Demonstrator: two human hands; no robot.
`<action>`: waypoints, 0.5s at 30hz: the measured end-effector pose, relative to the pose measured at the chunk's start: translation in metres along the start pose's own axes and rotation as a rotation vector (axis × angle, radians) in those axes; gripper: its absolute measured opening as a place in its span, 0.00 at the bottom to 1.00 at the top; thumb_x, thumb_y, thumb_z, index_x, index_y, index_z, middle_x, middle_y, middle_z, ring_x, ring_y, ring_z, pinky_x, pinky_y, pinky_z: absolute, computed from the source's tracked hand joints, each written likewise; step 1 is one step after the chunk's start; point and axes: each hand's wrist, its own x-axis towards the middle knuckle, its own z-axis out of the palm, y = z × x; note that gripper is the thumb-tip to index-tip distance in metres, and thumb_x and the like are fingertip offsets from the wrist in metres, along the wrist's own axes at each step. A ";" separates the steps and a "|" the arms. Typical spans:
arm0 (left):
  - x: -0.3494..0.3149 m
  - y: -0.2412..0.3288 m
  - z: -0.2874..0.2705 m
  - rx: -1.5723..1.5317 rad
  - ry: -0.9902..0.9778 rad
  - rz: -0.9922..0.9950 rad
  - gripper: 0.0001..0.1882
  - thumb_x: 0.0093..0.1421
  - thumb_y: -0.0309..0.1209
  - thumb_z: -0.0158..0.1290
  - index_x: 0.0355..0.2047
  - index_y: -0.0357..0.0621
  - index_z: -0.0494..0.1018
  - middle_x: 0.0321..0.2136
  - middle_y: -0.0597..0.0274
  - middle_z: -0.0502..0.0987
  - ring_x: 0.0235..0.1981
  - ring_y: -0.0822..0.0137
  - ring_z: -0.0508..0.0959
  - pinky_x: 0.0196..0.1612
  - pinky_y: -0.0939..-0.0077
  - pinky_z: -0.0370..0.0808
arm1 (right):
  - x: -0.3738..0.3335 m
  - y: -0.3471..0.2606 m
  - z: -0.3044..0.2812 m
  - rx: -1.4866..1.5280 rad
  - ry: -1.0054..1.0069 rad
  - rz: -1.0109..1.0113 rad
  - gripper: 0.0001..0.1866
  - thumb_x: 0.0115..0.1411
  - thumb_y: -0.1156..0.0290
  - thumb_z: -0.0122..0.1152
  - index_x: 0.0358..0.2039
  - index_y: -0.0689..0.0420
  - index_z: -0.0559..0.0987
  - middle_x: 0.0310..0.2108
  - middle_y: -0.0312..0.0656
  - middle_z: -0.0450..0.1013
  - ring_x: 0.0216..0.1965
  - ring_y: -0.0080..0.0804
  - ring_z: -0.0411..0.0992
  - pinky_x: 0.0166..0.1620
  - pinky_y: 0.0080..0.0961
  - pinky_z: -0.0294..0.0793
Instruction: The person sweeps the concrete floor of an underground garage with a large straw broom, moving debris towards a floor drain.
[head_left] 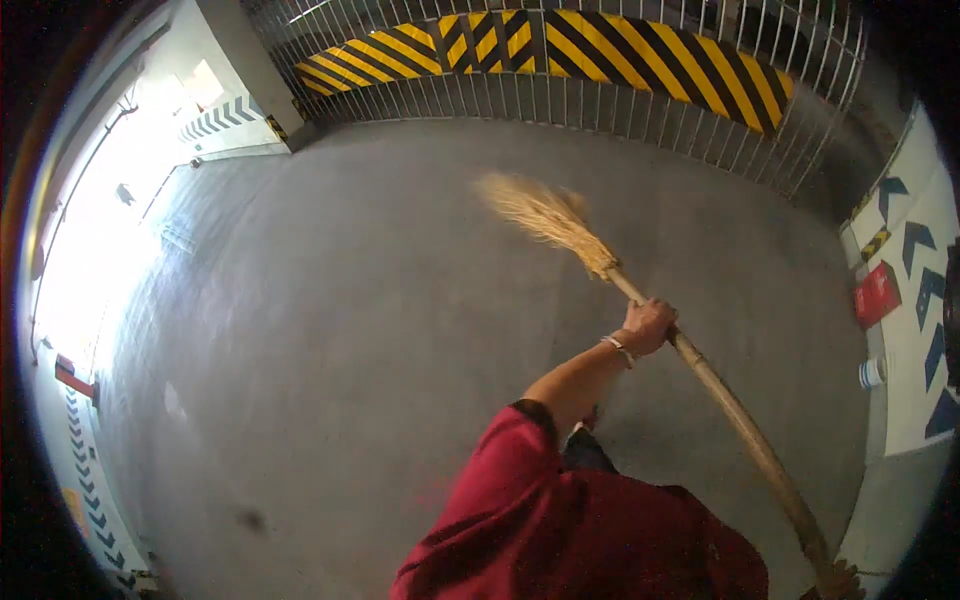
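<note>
A straw broom point(735, 405) with a long wooden handle slants across the right half of the head view. My left hand point(650, 325) is closed round the handle just below the bristle head, a light bracelet on its wrist. Pale yellow bristles point(550, 220) point to the far left, their tips blurred; I cannot tell whether they touch the floor. Down at the lower right, my right hand point(838, 578) is at the handle's other end, dark and partly cut off by the picture's edge. Its fingers seem wrapped round the handle.
Grey concrete floor point(330, 330) spreads around me. Metal railings with yellow-black striped panels point(660, 60) stand at the far side. Along the right wall are a red box point(877, 296) and a white-blue roll-shaped thing point(872, 373). Bright light enters by the opening point(100, 230) at left.
</note>
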 end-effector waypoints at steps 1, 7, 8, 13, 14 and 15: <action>0.024 -0.006 0.006 -0.061 -0.044 0.024 0.11 0.45 0.33 0.54 0.31 0.50 0.69 0.34 0.62 0.70 0.40 0.60 0.68 0.37 0.57 0.63 | 0.011 0.010 0.008 -0.012 -0.004 -0.013 0.15 0.60 0.59 0.39 0.33 0.57 0.68 0.28 0.42 0.65 0.28 0.34 0.62 0.33 0.30 0.62; 0.055 -0.092 0.068 -0.132 -0.182 -0.111 0.11 0.44 0.30 0.54 0.30 0.49 0.69 0.32 0.61 0.71 0.39 0.57 0.70 0.37 0.57 0.67 | 0.098 0.119 0.041 0.070 -0.040 0.004 0.14 0.60 0.60 0.39 0.32 0.58 0.68 0.26 0.42 0.65 0.26 0.35 0.62 0.32 0.31 0.61; 0.040 -0.109 0.072 -0.159 -0.225 -0.183 0.11 0.44 0.30 0.54 0.30 0.48 0.69 0.31 0.60 0.71 0.38 0.56 0.70 0.36 0.57 0.68 | 0.110 0.141 0.048 0.097 -0.041 0.024 0.14 0.60 0.60 0.39 0.32 0.58 0.67 0.26 0.42 0.64 0.26 0.35 0.62 0.32 0.31 0.61; -0.046 -0.234 0.035 -0.053 -0.414 -0.536 0.09 0.49 0.31 0.51 0.33 0.49 0.71 0.35 0.58 0.70 0.37 0.57 0.73 0.33 0.63 0.73 | 0.140 0.273 0.098 0.423 -0.167 0.240 0.14 0.59 0.60 0.40 0.33 0.58 0.67 0.28 0.43 0.64 0.28 0.35 0.62 0.34 0.33 0.61; -0.071 -0.261 0.032 0.068 -0.350 -0.581 0.10 0.48 0.32 0.52 0.33 0.49 0.71 0.36 0.59 0.70 0.40 0.57 0.71 0.33 0.63 0.72 | 0.143 0.304 0.109 0.515 -0.229 0.301 0.14 0.59 0.59 0.41 0.35 0.57 0.67 0.31 0.43 0.65 0.31 0.35 0.63 0.38 0.34 0.62; -0.069 -0.273 -0.003 0.095 -0.374 -0.560 0.09 0.48 0.33 0.52 0.32 0.51 0.72 0.36 0.61 0.70 0.43 0.57 0.69 0.35 0.63 0.70 | 0.144 0.333 0.122 0.582 -0.272 0.339 0.15 0.58 0.58 0.43 0.37 0.56 0.67 0.33 0.43 0.65 0.34 0.35 0.64 0.41 0.35 0.62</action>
